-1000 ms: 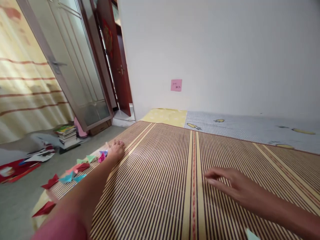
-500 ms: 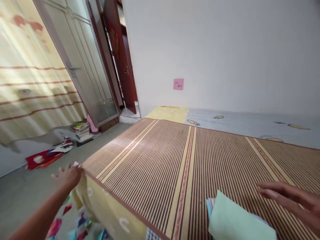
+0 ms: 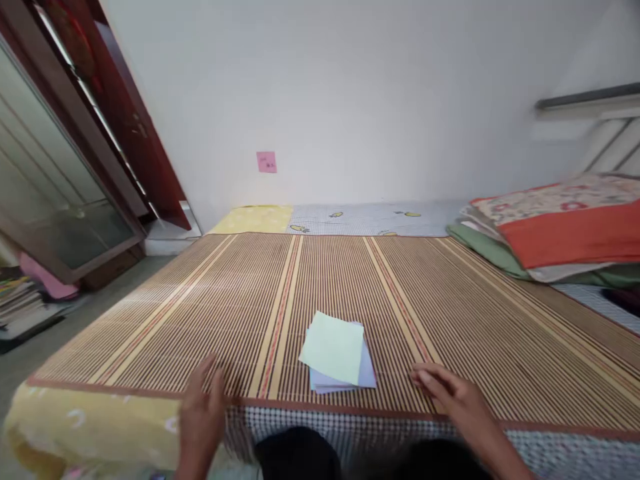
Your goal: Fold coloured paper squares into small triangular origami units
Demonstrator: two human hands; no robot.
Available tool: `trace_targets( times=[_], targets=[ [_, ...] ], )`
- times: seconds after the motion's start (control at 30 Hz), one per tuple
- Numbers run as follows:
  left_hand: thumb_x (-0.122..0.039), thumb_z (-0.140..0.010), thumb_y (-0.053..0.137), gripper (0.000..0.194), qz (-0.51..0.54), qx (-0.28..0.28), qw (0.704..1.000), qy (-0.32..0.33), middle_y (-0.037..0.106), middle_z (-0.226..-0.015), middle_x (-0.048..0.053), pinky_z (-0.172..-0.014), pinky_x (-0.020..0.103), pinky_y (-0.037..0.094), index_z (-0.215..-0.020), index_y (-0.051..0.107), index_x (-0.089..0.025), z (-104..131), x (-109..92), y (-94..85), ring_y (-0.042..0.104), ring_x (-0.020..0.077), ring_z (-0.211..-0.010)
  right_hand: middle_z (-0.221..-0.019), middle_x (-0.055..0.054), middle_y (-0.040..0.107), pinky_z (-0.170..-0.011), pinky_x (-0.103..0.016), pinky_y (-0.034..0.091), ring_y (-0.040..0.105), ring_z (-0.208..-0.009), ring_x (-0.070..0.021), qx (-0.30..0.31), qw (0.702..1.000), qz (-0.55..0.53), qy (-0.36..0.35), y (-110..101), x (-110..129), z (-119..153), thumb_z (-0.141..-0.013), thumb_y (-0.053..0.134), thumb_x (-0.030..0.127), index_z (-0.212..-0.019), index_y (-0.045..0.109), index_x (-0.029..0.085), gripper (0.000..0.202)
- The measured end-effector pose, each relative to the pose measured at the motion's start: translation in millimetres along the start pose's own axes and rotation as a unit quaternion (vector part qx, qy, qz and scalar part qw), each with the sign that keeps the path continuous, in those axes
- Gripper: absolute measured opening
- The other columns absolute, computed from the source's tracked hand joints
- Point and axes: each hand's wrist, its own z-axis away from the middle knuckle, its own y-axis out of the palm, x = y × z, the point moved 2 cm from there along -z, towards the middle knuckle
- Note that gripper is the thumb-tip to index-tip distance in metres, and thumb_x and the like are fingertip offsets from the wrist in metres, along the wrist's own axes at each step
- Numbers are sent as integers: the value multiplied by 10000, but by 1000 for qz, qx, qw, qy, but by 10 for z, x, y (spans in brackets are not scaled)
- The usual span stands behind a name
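Observation:
A loose stack of square paper sheets (image 3: 333, 347) lies on the striped bamboo mat (image 3: 240, 300) near the bed's front edge. Its top sheet is pale green and turned askew; lilac and blue sheets show beneath. To the left of the stack, my left hand (image 3: 203, 403) hovers at the mat's edge, slightly blurred, fingers apart and nothing visible in them. My right hand (image 3: 455, 397) is over the mat to the right of the stack. Its fingers are loosely bent with the thumb near them, and I see nothing held. Neither hand touches the paper.
A pink note (image 3: 267, 162) is stuck to the white wall. Folded bedding (image 3: 575, 227) is piled at the bed's right end. At far left stand a glazed door (image 3: 75, 200) and a stack of books (image 3: 23, 303) on the floor. My knees (image 3: 300, 453) are at the bed's front edge.
The view has swung right, bringing the bedding into sight. My left hand has come from the bed's left corner, above scraps on the floor, to beside the paper stack.

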Motion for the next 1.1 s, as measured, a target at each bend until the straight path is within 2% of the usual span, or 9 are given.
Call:
trace_targets(
  times=[0.07,0.2,0.33,0.53,0.67,0.77,0.87,0.97,1.1],
  targets=[
    [-463,-943,430,554,138,95,986,4,541,-1530,167,-1214,412,323,-1372,571,-142,112,-508,440,460,273,-1455,-1226,-169,758,-1080,-507,506,680,-1214,-363,-15,1000,-5,-18,246,24,-56,-803,599,636,-1106,772,180,574],
    [-509,-975,405,569,161,190,968,-3,578,-1500,165,-1163,415,412,-1374,612,-160,147,-1194,1048,488,281,-1436,-1448,-160,623,-1168,-480,404,542,-1388,-325,-4,1000,-16,-21,782,131,-374,-898,481,649,-1297,698,172,659],
    [-527,-978,408,589,150,221,964,-8,592,-1478,191,-1175,455,396,-1363,628,-140,403,-1324,1240,510,305,-1417,-1443,-159,626,-1141,-483,419,544,-1381,-336,11,1000,-22,-12,1089,119,-590,-917,475,664,-1367,655,182,683],
    [-490,-933,452,605,128,199,972,6,495,-1555,216,-1215,443,331,-1370,594,-96,845,-1291,1299,419,305,-1479,-1339,-118,701,-1074,-452,473,606,-1298,-326,33,998,-44,-13,1199,32,-561,-954,555,565,-1302,693,225,506],
    [-414,-923,414,450,121,154,981,4,652,-1347,222,-1119,461,431,-1167,669,-134,762,-1310,1173,572,319,-1331,-1323,-116,675,-1020,-484,516,653,-1191,-277,30,998,-56,-1,1053,-6,-525,-991,621,423,-1280,657,187,374],
    [-368,-897,455,272,112,126,986,8,739,-989,162,-886,425,533,-887,670,-202,598,-1378,906,704,304,-983,-1203,-90,688,-876,-427,591,695,-1014,-221,25,998,-59,26,739,-60,-456,-1009,624,359,-1210,655,162,283],
    [-353,-848,560,313,98,121,988,15,520,-525,31,-637,359,462,-563,477,-255,384,-1560,573,579,243,-582,-953,-33,703,-674,-306,588,679,-743,-144,7,997,-54,50,313,3,-366,-1009,625,368,-1075,669,140,241],
    [-413,-928,501,424,112,107,988,27,417,-509,-6,-533,307,349,-551,395,-252,113,-1843,254,437,184,-512,-594,5,595,-503,-260,469,570,-502,-133,-43,997,-55,19,-131,324,-318,-1021,507,500,-679,616,161,494],
    [-586,-1024,223,560,165,92,981,37,278,-481,-34,-449,278,276,-568,256,-263,-264,-2176,-134,304,141,-422,-520,13,511,-496,-254,379,480,-475,-120,-123,988,-60,-67,-611,1035,-261,-988,367,697,-577,559,198,674]
  ],
)
